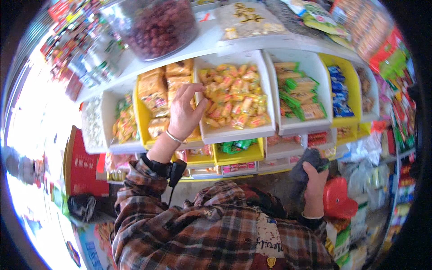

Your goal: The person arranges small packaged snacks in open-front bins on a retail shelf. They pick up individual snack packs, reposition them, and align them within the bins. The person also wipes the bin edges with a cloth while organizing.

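My left hand (185,111), with a bangle at the wrist, hovers over the divider between two snack bins. Its thumb and fingers are apart and hold nothing that I can see. Just right of the fingertips lie yellow-wrapped snacks (236,96) in a white bin (240,134). Beneath and left of the hand, packaged brown snacks (152,87) fill a yellow bin (137,101). Lower right, my right hand (314,187) grips a dark grey cloth (305,168), bunched above the thumb.
A clear tub of dark red dried fruit (158,30) and a bag of pale goods (251,22) stand on the white shelf (209,38) above. Green-wrapped snacks (300,91) and blue packets (339,91) fill bins rightward. A red plastic object (337,199) is beside my right hand.
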